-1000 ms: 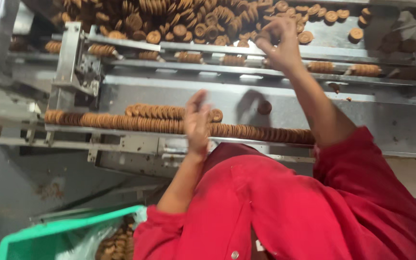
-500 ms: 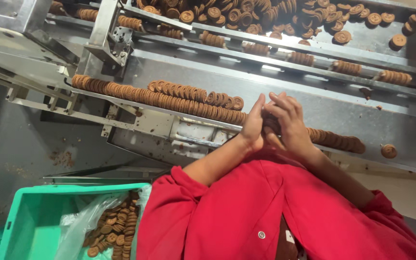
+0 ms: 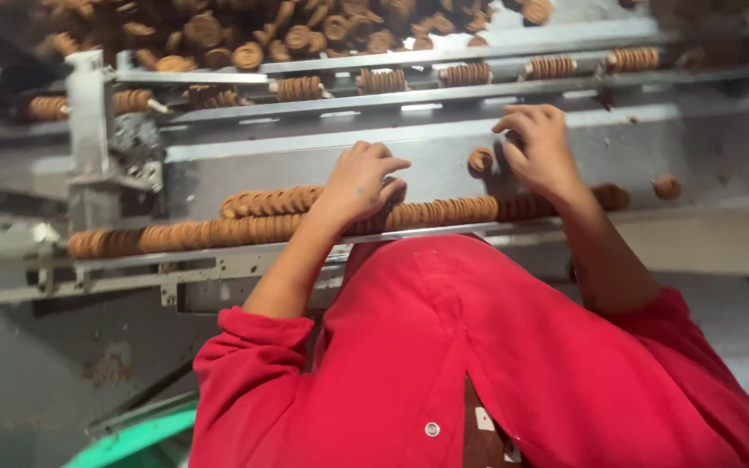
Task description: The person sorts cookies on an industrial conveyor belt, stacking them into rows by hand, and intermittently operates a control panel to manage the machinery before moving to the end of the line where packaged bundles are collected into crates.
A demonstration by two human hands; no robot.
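Observation:
A long row of round brown biscuits [image 3: 244, 230] stands on edge in a metal channel across the middle. A shorter second row [image 3: 270, 201] lies just behind it. My left hand [image 3: 359, 178] rests on the row, fingers curled down over a few biscuits. My right hand [image 3: 541, 149] is further right, fingers bent and apart, above the row's right part [image 3: 513, 208]. A single loose biscuit [image 3: 480, 159] lies just left of its fingers. I can see nothing held in the right hand. My red sleeves and shirt [image 3: 478, 373] fill the lower frame.
Behind, a second channel carries short biscuit stacks [image 3: 381, 80], and a heap of loose biscuits [image 3: 244, 35] lies at the top. One stray biscuit [image 3: 667, 186] sits at the right. A metal bracket [image 3: 97, 139] stands at the left. A green crate's edge [image 3: 132, 438] shows at the bottom left.
My hands were together on the row; now they are apart, the right one shifted to the right beside a loose biscuit. The view has tilted and the green crate is mostly out of sight.

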